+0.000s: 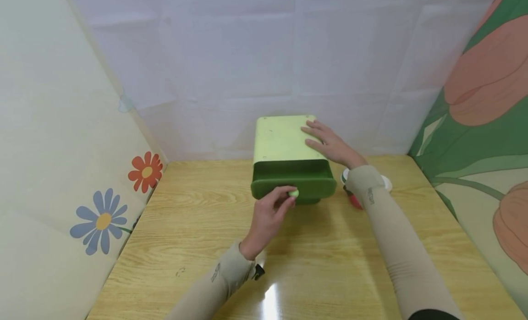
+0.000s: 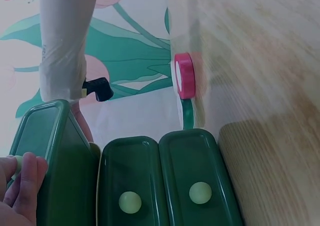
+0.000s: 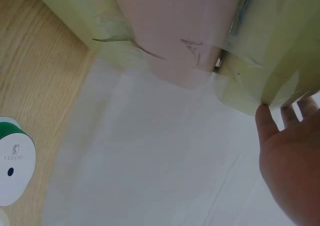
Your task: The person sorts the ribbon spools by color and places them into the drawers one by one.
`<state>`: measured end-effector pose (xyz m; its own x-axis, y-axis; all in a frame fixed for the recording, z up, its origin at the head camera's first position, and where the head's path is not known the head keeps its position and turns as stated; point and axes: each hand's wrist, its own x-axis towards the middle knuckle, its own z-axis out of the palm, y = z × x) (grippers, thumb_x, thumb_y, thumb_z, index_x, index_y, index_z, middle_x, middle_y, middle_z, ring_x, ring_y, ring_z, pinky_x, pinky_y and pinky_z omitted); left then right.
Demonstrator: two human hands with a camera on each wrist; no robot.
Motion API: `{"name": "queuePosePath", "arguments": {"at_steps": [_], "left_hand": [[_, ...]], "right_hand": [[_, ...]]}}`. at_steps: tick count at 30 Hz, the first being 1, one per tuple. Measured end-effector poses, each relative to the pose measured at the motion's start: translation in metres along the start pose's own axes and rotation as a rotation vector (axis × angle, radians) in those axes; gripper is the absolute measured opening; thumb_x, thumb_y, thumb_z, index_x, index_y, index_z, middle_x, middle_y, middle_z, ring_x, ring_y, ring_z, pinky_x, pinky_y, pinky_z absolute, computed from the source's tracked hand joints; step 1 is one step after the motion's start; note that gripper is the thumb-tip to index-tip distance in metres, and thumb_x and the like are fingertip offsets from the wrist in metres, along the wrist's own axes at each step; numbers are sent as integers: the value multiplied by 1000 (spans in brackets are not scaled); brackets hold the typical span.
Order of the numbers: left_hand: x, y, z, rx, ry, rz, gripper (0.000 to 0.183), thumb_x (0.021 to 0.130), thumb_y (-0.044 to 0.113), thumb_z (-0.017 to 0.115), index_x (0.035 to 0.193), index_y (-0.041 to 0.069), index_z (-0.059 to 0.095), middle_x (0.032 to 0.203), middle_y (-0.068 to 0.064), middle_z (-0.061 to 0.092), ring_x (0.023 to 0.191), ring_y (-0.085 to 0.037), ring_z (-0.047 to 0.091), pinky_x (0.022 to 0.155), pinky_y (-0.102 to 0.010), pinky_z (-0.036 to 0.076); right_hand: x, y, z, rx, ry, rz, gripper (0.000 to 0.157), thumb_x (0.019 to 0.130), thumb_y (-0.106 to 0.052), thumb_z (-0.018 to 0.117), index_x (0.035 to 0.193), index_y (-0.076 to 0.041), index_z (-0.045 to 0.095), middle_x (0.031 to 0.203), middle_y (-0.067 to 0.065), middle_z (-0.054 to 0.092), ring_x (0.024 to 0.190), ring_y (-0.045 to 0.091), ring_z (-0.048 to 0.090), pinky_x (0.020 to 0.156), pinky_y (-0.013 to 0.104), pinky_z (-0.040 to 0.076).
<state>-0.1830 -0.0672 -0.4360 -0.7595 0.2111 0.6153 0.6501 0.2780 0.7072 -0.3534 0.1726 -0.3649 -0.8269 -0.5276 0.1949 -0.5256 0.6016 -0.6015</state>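
Note:
A small light green drawer cabinet [image 1: 284, 136] stands at the back of the table. Its dark green top drawer [image 1: 264, 189] is pulled partly out, and the part of its inside that shows is dark. My left hand [image 1: 266, 214] pinches the pale round knob [image 1: 294, 193] on that drawer's front between thumb and fingers. Spread fingers of my right hand [image 1: 332, 143] rest on the cabinet's top near its right edge. In the left wrist view two lower drawers, a middle drawer [image 2: 131, 161] and a bottom drawer [image 2: 195, 156], sit shut with their own round knobs.
Right of the cabinet, partly behind my right sleeve, are a red-pink ribbon spool [image 2: 185, 75] and a green ribbon spool [image 3: 15, 168] with a white printed face. A white sheet [image 1: 231, 72] hangs behind the table; flower-patterned panels [image 1: 486, 81] flank it.

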Motion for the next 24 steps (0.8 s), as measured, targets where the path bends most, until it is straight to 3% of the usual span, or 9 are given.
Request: {"name": "queuePosePath", "arguments": {"at_steps": [24], "left_hand": [[-18,17,0,-15,5,23,20,101,11,68,121,10,71,93,-12,76,82,-16,75,73,-21,64]], "right_hand": [[2,3,0,-9,9,1,58,110,-48,45,161,-22,38,174,3,16,162,27,4,129,64,9]]}}
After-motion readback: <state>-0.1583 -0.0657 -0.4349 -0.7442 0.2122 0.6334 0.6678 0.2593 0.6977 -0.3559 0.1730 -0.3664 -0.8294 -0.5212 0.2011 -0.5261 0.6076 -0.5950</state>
